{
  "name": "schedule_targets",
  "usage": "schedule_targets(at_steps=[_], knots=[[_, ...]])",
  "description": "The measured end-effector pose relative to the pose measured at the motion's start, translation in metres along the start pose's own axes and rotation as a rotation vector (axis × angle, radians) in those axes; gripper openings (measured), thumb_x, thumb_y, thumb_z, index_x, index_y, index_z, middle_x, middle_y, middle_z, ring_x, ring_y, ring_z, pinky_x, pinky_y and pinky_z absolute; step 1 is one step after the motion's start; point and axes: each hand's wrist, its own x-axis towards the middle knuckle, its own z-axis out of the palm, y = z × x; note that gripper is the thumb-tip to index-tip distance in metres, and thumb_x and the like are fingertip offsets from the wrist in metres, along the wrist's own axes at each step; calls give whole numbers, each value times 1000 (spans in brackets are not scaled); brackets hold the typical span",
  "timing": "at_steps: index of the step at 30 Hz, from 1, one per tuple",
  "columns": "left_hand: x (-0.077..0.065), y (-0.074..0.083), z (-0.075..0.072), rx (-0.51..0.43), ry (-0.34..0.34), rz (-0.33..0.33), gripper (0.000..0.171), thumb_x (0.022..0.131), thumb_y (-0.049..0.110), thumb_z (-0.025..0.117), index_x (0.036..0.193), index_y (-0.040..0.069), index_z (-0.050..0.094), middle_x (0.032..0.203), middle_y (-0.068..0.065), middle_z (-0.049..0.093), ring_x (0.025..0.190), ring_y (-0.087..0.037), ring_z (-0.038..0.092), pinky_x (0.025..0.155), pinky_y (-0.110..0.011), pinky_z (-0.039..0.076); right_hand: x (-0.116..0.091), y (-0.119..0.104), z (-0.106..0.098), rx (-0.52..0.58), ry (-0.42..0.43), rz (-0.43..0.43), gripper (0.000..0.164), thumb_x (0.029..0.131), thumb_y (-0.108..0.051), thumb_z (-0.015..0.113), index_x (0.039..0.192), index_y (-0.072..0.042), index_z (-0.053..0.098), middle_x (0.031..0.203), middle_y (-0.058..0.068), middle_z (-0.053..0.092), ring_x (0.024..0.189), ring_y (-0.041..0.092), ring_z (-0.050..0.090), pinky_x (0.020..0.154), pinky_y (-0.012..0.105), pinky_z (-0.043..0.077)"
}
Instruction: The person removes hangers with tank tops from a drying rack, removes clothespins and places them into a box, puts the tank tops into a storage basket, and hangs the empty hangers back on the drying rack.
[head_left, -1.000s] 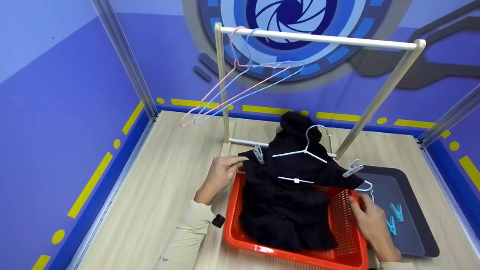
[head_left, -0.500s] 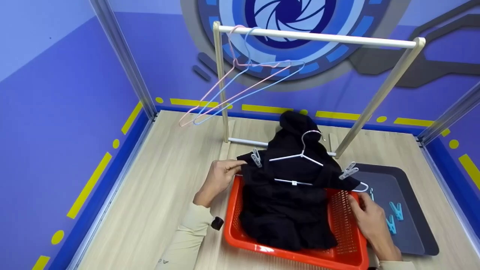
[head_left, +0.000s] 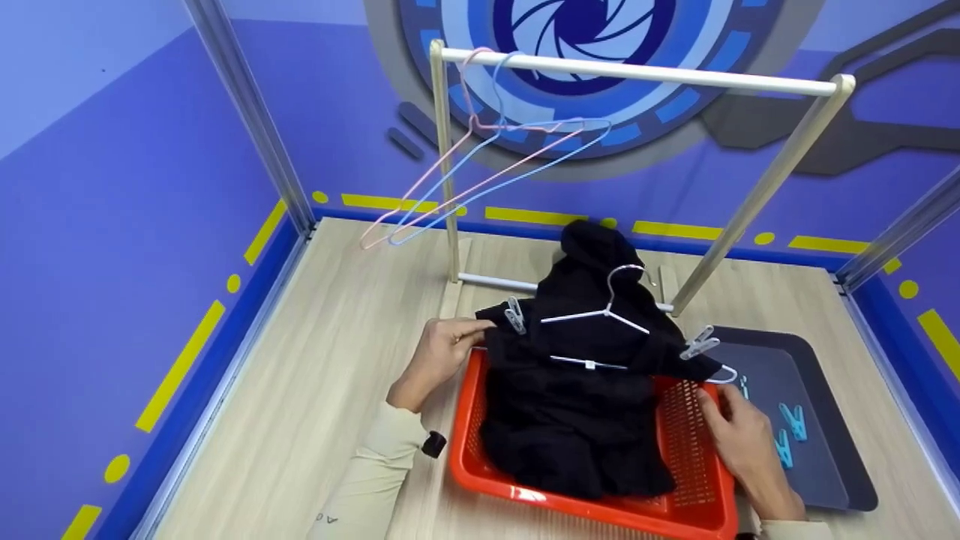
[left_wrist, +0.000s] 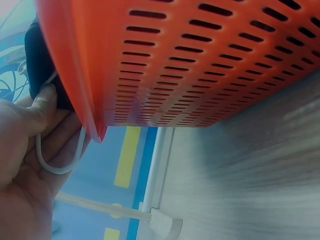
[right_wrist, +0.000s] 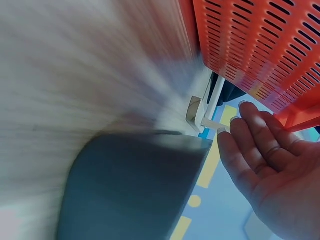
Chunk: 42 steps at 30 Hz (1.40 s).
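A black garment point(head_left: 577, 442) lies in and over a red basket point(head_left: 469, 457), its far end beyond the back rim. A white clothes hanger point(head_left: 574, 318) lies within its upper part, hook toward the rack. Pale grey clothespins clip the cloth on both sides, a left clothespin point(head_left: 514, 315) and a right clothespin point(head_left: 700, 343). My left hand point(head_left: 442, 351) pinches the hanger's left end with some cloth; the left wrist view shows thumb and fingers on the white wire loop point(left_wrist: 60, 170). My right hand point(head_left: 742, 439) holds the basket's right rim, thumb inside, fingers point(right_wrist: 257, 130) fairly straight along the outside.
A wooden rack with a white top bar point(head_left: 637, 71) stands behind the basket. From it hang a pink hanger point(head_left: 420, 187) and a blue hanger point(head_left: 517, 172). A dark grey tray point(head_left: 825, 480) at right holds teal clothespins point(head_left: 793, 422). Blue walls enclose the table point(head_left: 337, 337).
Over the first half second the hanger's hook end tips lower and its right end shifts slightly left, with the clothespins. Since then almost nothing has moved; both hands keep their places.
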Motion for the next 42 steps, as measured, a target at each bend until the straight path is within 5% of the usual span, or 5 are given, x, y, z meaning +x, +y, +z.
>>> schedule_targets(at_steps=[15, 20, 25, 35, 42], knots=[[0, -1, -2, 8, -18, 20, 23, 86, -3, 68, 103, 9, 77, 101, -1, 73, 92, -9, 67, 80, -26, 54, 19, -20, -43, -90, 87, 11, 30, 98, -22, 49, 104, 3, 65, 95, 26, 64, 86, 45, 59, 75, 56, 42], [0, 0, -2, 15, -5, 35, 23, 85, -4, 68, 103, 8, 77, 100, -2, 73, 92, -11, 68, 80, -27, 54, 29, -38, -62, -4, 109, 19, 39, 100, -33, 51, 120, -1, 61, 111, 20, 63, 99, 35, 58, 79, 31, 42], [0, 1, -2, 8, -14, 0, 24, 86, -3, 68, 104, 10, 77, 102, -1, 73, 92, -11, 68, 81, -27, 54, 38, -51, -65, 92, -81, -55, 56, 97, -42, 56, 143, -10, 46, 136, 13, 54, 117, 33, 55, 84, 9, 41], [1, 0, 2, -2, -19, 7, 23, 87, -2, 68, 104, 10, 77, 102, -2, 73, 94, -9, 67, 82, -24, 53, 47, -53, -56, 139, -119, -185, 40, 94, -29, 64, 127, -6, 58, 106, 10, 66, 91, -8, 57, 76, 3, 42], [-1, 0, 0, 9, -3, 31, 22, 86, -2, 68, 102, 10, 77, 100, 0, 73, 93, -9, 67, 80, -26, 54, 50, -48, -55, 192, -106, -216, 26, 91, -22, 69, 112, -8, 62, 100, 6, 68, 88, -3, 61, 77, 5, 44]])
